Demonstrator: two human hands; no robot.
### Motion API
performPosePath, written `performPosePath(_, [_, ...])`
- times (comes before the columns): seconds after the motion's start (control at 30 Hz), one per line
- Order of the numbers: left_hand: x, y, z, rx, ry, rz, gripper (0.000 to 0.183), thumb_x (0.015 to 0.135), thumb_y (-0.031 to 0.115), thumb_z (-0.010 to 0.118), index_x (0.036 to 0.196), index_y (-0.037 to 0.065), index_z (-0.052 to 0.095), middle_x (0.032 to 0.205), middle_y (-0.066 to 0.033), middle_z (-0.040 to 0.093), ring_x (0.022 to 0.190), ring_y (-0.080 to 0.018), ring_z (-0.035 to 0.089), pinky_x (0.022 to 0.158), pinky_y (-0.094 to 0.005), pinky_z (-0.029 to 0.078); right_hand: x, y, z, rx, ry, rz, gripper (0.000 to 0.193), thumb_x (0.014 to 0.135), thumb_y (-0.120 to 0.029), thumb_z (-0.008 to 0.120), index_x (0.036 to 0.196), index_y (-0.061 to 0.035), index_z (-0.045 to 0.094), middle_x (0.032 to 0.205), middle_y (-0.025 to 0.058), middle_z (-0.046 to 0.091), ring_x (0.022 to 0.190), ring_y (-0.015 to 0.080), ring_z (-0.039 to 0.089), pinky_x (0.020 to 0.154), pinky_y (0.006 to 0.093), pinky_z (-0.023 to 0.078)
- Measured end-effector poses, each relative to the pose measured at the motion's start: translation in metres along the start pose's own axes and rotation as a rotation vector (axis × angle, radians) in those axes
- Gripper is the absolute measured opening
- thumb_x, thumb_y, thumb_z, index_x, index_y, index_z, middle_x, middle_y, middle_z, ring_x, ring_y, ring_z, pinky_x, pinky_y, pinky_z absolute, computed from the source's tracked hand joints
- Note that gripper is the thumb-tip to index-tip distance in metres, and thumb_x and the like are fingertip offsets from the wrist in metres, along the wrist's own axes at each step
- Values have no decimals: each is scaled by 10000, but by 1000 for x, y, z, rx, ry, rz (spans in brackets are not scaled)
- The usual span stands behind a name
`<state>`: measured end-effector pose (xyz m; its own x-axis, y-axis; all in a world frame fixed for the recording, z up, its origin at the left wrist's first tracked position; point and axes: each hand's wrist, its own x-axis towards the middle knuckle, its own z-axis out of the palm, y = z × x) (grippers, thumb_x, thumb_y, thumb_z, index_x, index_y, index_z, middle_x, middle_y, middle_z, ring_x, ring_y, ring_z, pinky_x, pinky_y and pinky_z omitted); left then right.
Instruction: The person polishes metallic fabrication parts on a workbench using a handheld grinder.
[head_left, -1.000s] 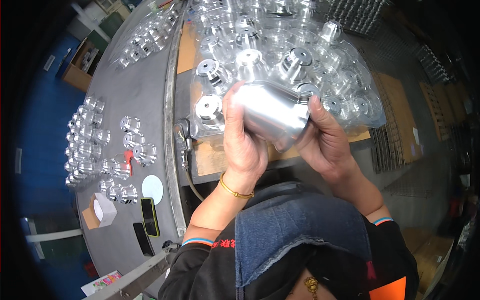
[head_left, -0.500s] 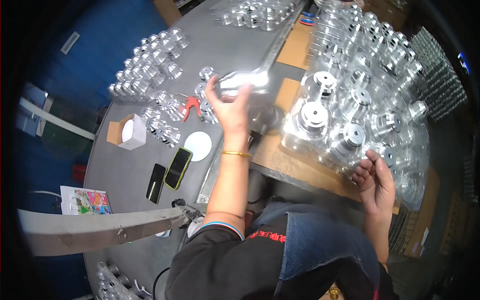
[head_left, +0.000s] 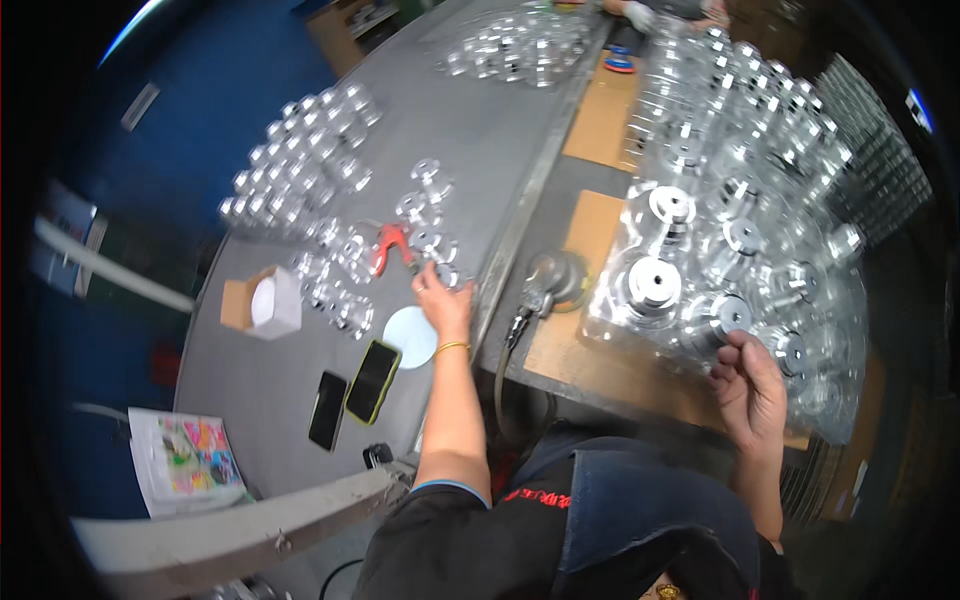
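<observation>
A worker's left hand [head_left: 440, 300] is setting a shiny spool [head_left: 447, 274] near the table's [head_left: 500, 140] right edge, fingers curled around it. The right hand [head_left: 748, 385] is closing its fingertips on another spool [head_left: 722, 318] lying just above them, at the near corner of the bagged batch [head_left: 760, 200].

**Grey metal bench against a blue floor**

Long grey metal worktable [head_left: 500, 130] running diagonally, brightly lit from above. Blue floor [head_left: 200, 90] along its left edge. Flat brown cardboard sheets [head_left: 600, 120] lining the lower shelf at the right edge. Dark beyond.
</observation>
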<state>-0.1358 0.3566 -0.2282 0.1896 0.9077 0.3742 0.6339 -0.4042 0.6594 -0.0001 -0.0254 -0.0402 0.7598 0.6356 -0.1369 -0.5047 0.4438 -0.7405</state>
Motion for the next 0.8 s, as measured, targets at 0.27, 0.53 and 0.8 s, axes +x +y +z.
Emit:
performPosePath(0.27, [35,31,-16,277,-19,221,875,554,287,821,1276,34,395,1203,-242,467,1133,-391,432,952,-457,368,-12,-24,-22,17,89,28,261,888,-159,557,1065,32,572,899,112,643,782,175,631,733,302,516])
performPosePath(0.53, [8,339,-41,-326,-187,845,573,701,122,716,1220,40,489,1201,-160,505,1142,-304,463,984,-373,347,-53,-67,-99,104,159,-138,238,886,-145,545,1050,22,588,899,114,643,803,182,630,757,325,513])
performPosePath(0.8, [-131,572,75,-336,-903,1304,586,709,217,728,1228,95,482,1191,-165,529,1115,-323,496,964,-357,379,-91,-120,-190,218,308,-306,211,897,-118,512,1040,19,585,882,117,652,794,196,637,749,339,522])
